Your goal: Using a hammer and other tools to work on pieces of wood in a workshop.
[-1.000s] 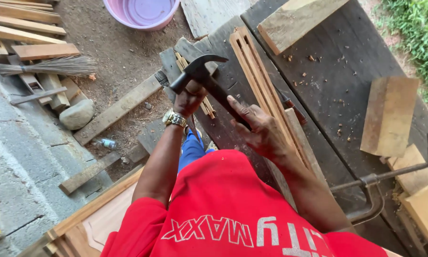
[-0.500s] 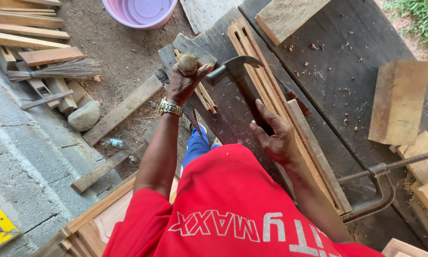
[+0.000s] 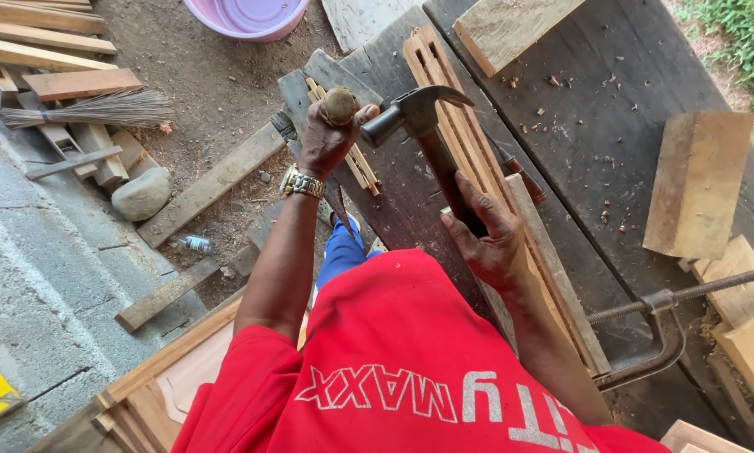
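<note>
head view: the left hand is closed in a fist around a round-topped wooden tool handle, most likely a chisel, standing upright with its rounded end poking above the knuckles. its blade is hidden under the hand, so where its tip sits cannot be told. a metal wristwatch sits on that wrist. the right hand is wrapped tight around the shaft of a dark steel claw hammer, whose face is just beside the handle's round top, touching or nearly so.

below both lies a long slatted pale-wood frame on a dark weathered plank workbench, with a bundle of thin light wooden strips under the left hand. judging by the wood chips scattered on the bench, some cutting seems done, but the spot being worked is hidden, so how much remains cannot be judged.

a black iron clamp grips the bench edge on the right. pale timber offcuts lie about, and a lilac plastic basin and a straw broom rest on the dirt.
</note>
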